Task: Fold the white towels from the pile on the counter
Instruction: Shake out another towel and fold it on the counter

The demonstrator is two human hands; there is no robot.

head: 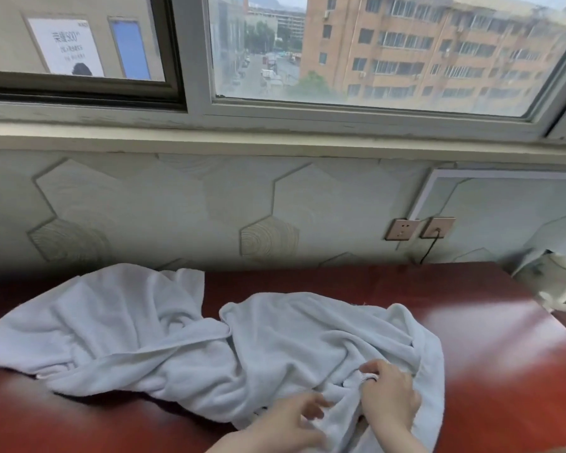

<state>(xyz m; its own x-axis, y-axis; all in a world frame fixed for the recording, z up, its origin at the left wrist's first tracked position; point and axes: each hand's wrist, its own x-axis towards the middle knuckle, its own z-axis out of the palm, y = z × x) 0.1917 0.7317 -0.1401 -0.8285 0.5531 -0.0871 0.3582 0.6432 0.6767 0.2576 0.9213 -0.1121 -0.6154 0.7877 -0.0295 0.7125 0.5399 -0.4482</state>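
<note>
A poster [66, 47] is seen behind glass at the upper left of the frame, beside a window [373, 50] filling the upper centre and right. Across the lower half a red-brown counter [504, 371] is spread, and on it the towels [183, 341] are heaped in a crumpled white mass from the left edge to right of centre. At the lower centre the left hand [294, 420] is laid on the near edge of the cloth, its fingers [314, 402] loosely spread and partly blurred; nothing is seen clasped in it. Just to its right the right hand [389, 393] is set on the same towel, a fold of cloth pinched between curled fingertips at its upper left. Both hands are thus found at the right-hand, near end of the pile. Two sockets [419, 228] are fixed to the wall at centre right, a black cord [428, 248] hanging from one. A blurred white object [562, 286] is seen at the right edge
</note>
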